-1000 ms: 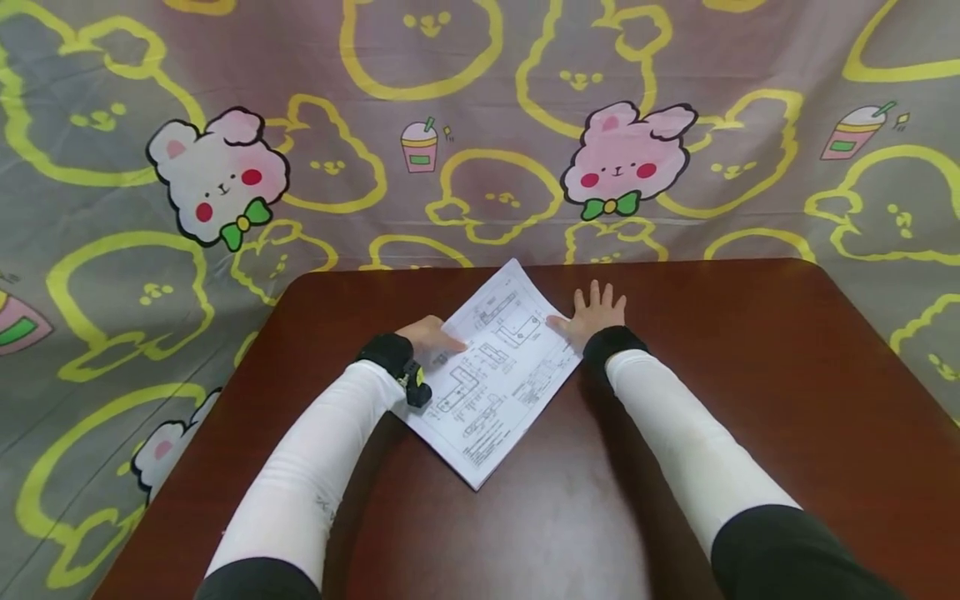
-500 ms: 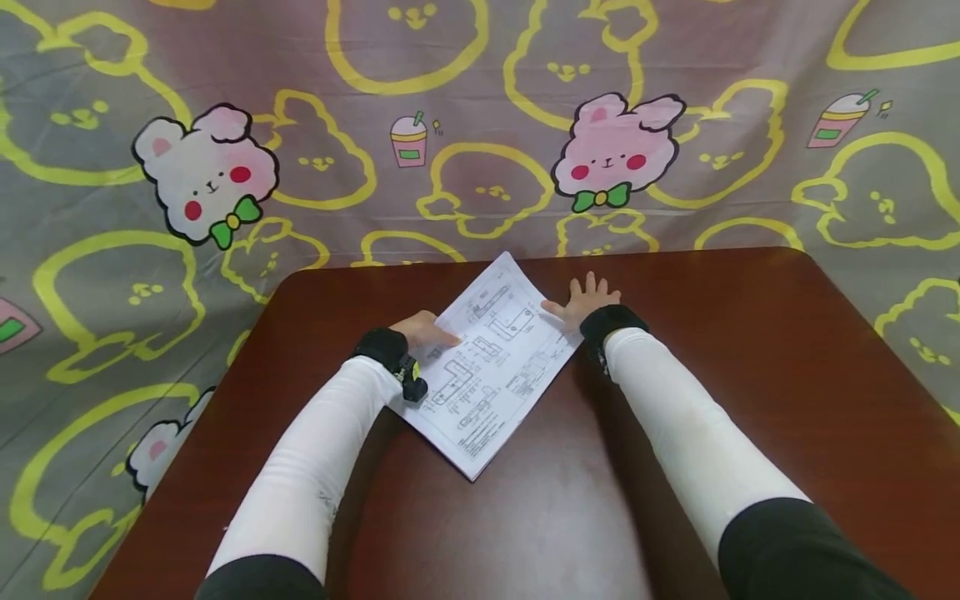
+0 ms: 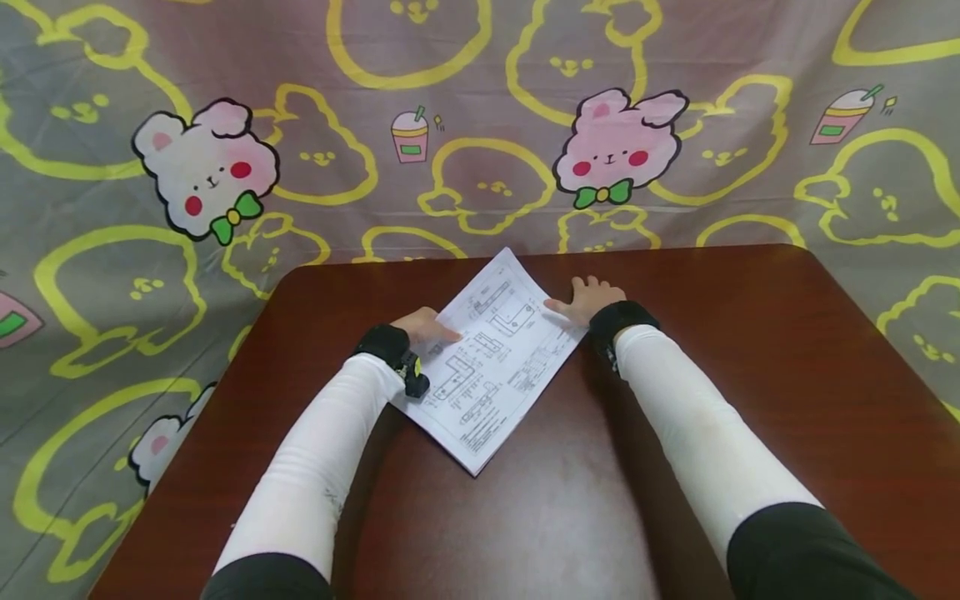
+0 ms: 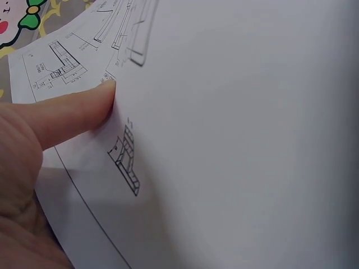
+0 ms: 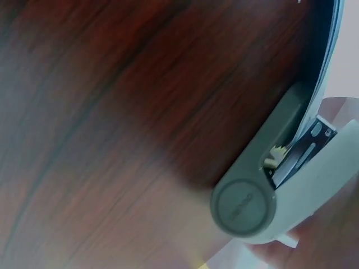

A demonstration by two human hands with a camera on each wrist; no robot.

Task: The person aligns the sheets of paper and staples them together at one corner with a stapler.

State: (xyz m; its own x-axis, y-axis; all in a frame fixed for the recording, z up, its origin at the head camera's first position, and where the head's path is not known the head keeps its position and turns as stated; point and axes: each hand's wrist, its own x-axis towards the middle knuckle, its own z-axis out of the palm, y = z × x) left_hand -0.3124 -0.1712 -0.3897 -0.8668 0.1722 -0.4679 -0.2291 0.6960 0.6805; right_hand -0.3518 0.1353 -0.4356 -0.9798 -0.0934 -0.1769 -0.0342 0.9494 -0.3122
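Note:
A thin stack of printed sheets [image 3: 517, 358] with technical drawings lies at an angle near the middle of the table. Its left edge is gripped by my left hand [image 3: 422, 327], the thumb [image 4: 78, 111] flat on the top page and the other fingers underneath. At the right corner my right hand [image 3: 588, 300] is bent over the edge, its thumb reaching onto the page. A grey-green stapler [image 5: 244, 207] shows in the right wrist view, with the sheet edges between its arms. That hand covers the stapler in the head view.
The dark red-brown wooden table [image 3: 720, 350] has rounded far corners. Behind it hangs a patterned curtain [image 3: 480, 100] with yellow outlines and rabbit faces.
My right hand's spread fingers have drawn together and bent downward, and its wrist has shifted slightly right. The left hand keeps its grip on the sheets. The head view has shifted slightly.

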